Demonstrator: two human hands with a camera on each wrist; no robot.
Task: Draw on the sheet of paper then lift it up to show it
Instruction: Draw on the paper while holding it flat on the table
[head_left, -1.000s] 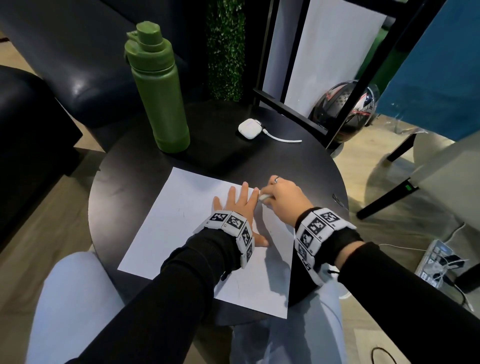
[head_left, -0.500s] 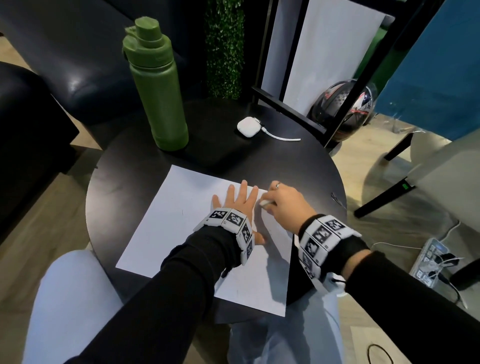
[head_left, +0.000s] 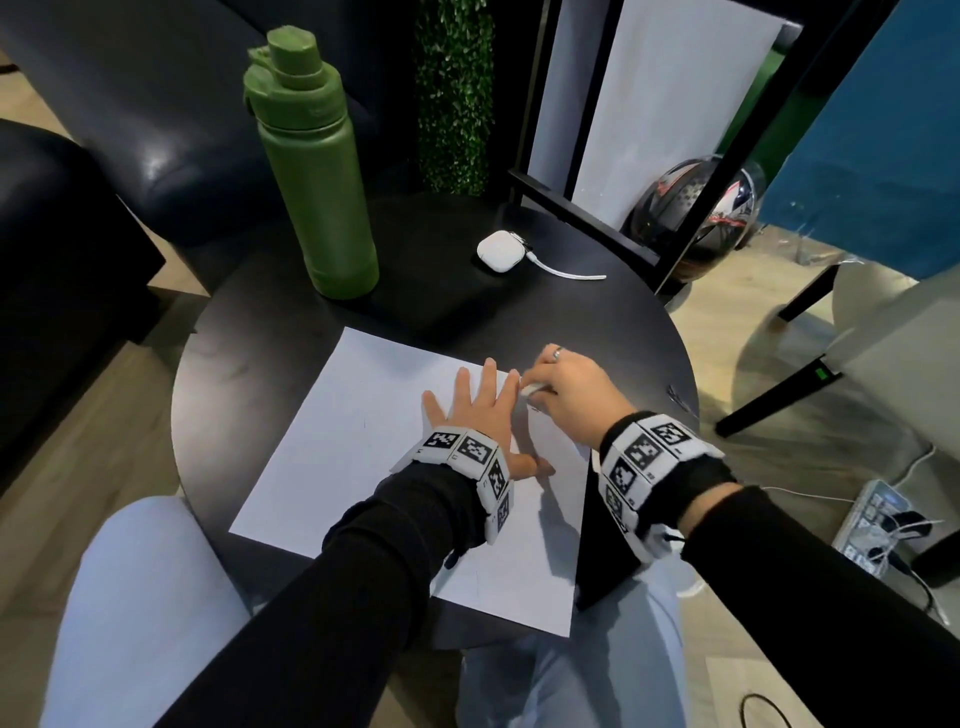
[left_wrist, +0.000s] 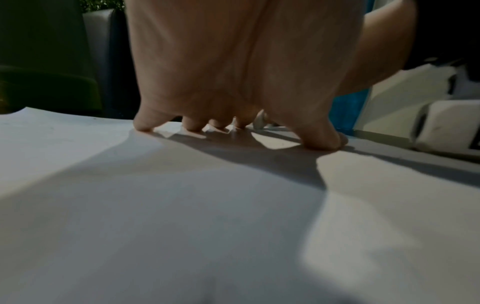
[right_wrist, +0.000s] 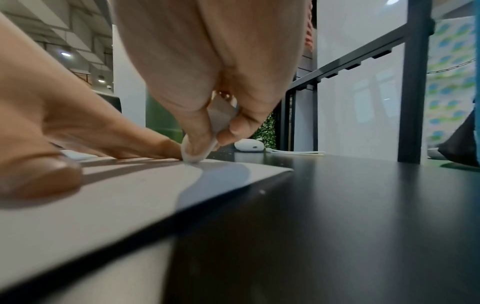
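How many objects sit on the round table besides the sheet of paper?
2 that I can see. The green bottle stands at the table's far left; the white earbud case, cable attached, lies at the far middle. The arms may hide small items.

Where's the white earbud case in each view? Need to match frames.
Head: white earbud case at upper centre, on the round black table, right of the green bottle.
Left wrist: not visible.
Right wrist: centre right, beyond the right hand.
Shared landmark: white paper sheet.
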